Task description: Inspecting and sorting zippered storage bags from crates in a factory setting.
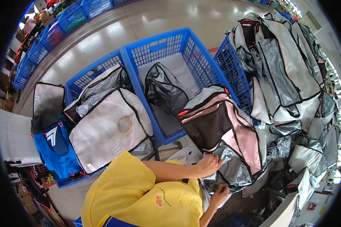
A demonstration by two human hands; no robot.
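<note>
Pink and grey backpack (225, 130), turned inside out in part, with a black mesh pocket and silver lining: it lies in front of me, its top leaning on the near rim of the middle blue crate (166, 45) and its lower end hanging toward my lap. My left hand (208, 164) grips the crumpled silver lining at the bag's lower edge, fingers curled closed around a fold of it. My right hand (219, 195) sits just below, fingers bent and pinching the same silver material at the hem; I cannot tell exactly how much cloth it has between thumb and fingers. Both forearms cross my yellow shirt (140, 196) from the lower edge.

The middle crate holds one dark grey bag (163, 89) slumped against its floor. The left blue crate (85, 73) carries a stack of grey and white bags (102, 128), the top one lying flat with a roll of clear tape (124, 126) on it. A blue bag (55, 145) leans against that crate's outer side, just beside the stack. To my right, a tall heap of grey bags (288, 87) rises over a third blue crate (233, 72) and spills down to touch the backpack's side. More blue crates (70, 19) line the polished floor far off, upper left.
</note>
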